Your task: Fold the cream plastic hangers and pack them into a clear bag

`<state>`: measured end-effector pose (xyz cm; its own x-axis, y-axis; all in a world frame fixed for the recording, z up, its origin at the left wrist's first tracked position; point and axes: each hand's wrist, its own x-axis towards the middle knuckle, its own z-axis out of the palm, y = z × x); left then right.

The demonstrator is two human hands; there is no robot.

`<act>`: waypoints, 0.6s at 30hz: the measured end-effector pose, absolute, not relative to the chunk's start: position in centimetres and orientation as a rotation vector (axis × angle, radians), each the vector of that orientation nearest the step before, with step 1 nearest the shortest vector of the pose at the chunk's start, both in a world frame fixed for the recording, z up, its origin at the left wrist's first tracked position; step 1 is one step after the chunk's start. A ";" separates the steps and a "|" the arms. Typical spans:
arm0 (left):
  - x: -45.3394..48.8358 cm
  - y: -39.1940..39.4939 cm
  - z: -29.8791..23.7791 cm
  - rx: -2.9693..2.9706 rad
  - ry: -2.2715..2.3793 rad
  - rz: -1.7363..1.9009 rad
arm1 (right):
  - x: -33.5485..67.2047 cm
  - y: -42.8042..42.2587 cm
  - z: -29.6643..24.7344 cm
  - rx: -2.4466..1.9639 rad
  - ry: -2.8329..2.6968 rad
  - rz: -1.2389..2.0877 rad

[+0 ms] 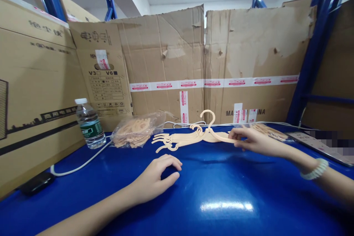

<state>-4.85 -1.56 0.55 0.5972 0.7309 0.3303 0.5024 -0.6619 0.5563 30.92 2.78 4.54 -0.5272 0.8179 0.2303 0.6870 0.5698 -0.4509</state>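
Between the thumb and fingers of my right hand is one end of a beige plastic hanger, its hook pointing up. Behind and left of it, more beige hangers lie stacked on the blue table, their hooks toward the left. The held hanger overlaps this stack in view, so I cannot tell whether they touch. My left hand rests on the table in front of the stack, fingers loosely curved and apart from the thumb, holding nothing.
A clear bag of beige hangers lies at the back left, beside a water bottle. Another bagged bundle and a phone or tablet lie at the right. A white cable runs to a black device. Cardboard walls the back.
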 end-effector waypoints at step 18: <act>-4.2 -1.2 -0.8 1.834 1.189 1.035 | 28.2 0.7 2.2 -1.066 -2.389 0.555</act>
